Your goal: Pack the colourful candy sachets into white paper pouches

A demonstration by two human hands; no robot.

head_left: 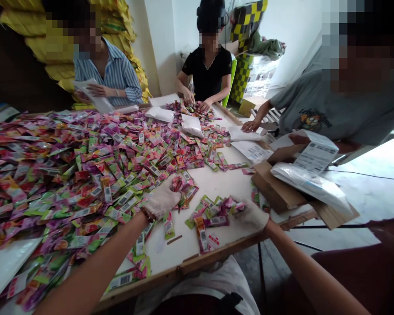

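Both my hands wear white gloves. My left hand (160,202) is closed on a small bunch of colourful candy sachets (184,187) at the edge of the big heap (68,166) that covers the left half of the white table (213,179). My right hand (252,215) rests closed at the table's near edge, gripping several sachets from a small loose pile (210,214) in front of me. Single sachets (202,236) lie near the wooden rim.
Three other people work around the table: one in a striped shirt (118,74) at far left holding white bags, one in black (210,70) at the far end, one in grey (331,105) at right. Cardboard (272,188) and white mailer bags (315,183) lie at right.
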